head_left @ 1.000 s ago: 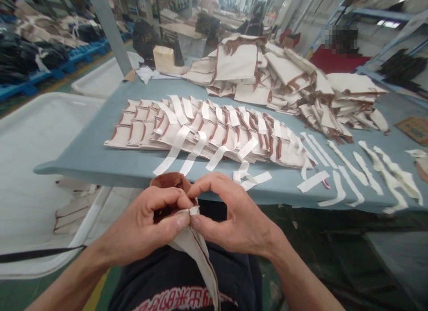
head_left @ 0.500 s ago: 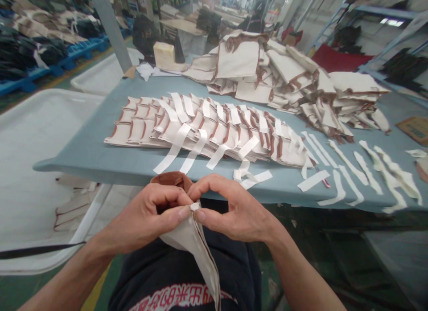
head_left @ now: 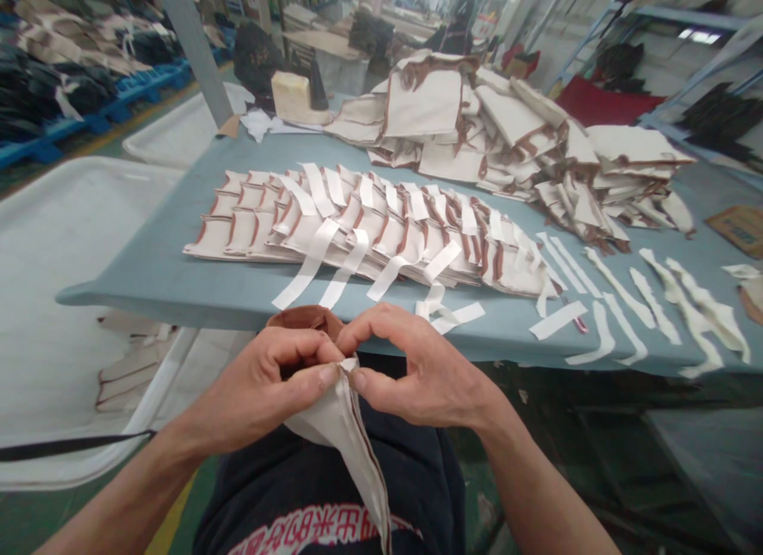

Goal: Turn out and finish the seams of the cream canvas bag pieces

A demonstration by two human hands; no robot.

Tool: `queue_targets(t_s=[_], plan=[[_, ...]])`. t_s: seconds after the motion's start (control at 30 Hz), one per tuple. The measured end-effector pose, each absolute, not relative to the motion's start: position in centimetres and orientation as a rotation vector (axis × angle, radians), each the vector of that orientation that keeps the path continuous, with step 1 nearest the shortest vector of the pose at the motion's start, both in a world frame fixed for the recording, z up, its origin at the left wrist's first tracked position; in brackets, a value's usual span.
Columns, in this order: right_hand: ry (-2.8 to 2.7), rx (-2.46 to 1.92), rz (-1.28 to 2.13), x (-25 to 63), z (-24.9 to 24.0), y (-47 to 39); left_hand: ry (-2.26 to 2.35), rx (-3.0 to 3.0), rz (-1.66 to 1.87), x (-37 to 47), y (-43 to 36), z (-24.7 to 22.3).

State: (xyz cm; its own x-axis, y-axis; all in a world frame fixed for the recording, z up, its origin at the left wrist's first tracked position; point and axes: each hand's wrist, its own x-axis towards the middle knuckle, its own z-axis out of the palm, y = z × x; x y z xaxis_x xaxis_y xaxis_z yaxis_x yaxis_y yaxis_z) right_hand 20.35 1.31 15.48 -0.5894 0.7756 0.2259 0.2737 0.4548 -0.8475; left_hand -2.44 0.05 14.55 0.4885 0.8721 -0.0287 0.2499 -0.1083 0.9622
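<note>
A cream fabric piece (head_left: 334, 416) with brown edging hangs between my hands, in front of my dark apron. My left hand (head_left: 280, 372) pinches its top corner between thumb and fingers. Close against it, my right hand (head_left: 411, 364) is closed on the same corner, thumb and forefinger meeting at the seam. A brown curved part (head_left: 304, 318) of the piece shows behind my fingers. On the table beyond lie overlapping rows of cream pieces with brown edges (head_left: 250, 229), with white strips (head_left: 307, 265) laid across them.
The blue-grey table (head_left: 143, 261) runs across in front of me. A heap of cream pieces (head_left: 423, 106) stands at its back. Loose white strips (head_left: 625, 293) lie at the right. White tubs (head_left: 71, 221) stand at the left, and a yellowish block (head_left: 291, 98) sits at the back.
Both hands keep hold of the fabric corner. My right thumb and fingers have shifted very slightly; the hanging piece has swung a little to the left.
</note>
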Motion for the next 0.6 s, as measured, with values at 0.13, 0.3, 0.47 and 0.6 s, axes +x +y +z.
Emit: queue_targets(t_s=[0.13,0.3,0.47,0.6], plan=[[-2.115,-0.887,1.055,20.54,15.59,1.28,0.947,1.622,0.711,-2.32,0.08,14.72],[-2.147,-0.848,1.077,20.86,15.81,1.37,0.919,1.597,0.695,-2.23,0.11,15.18],[-2.176,-0.802,1.11,20.79,15.98,1.52,0.895,1.673,0.692,-2.24,0.39,15.34],[-2.172,-0.822,1.154,20.86,15.93,1.82,0.863,1.686,0.671,-2.19,0.88,15.24]])
